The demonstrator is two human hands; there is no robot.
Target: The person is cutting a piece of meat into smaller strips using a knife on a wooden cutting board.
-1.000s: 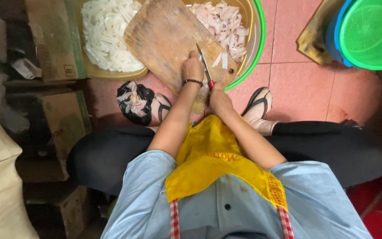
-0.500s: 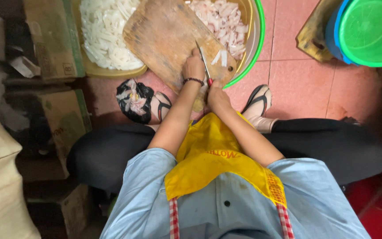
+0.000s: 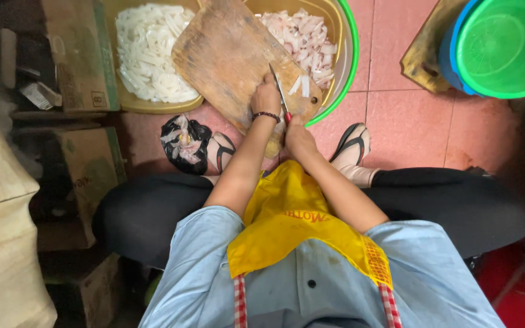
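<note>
Right hand (image 3: pixel 299 135) clenched round a red-handled knife (image 3: pixel 279 94), blade running away from it onto the wooden cutting board (image 3: pixel 232 54), left hand (image 3: pixel 266 97) just beside the blade, fingers curled down on the board, grip contents unclear, pale cut strips (image 3: pixel 301 85) just right of the blade.
</note>
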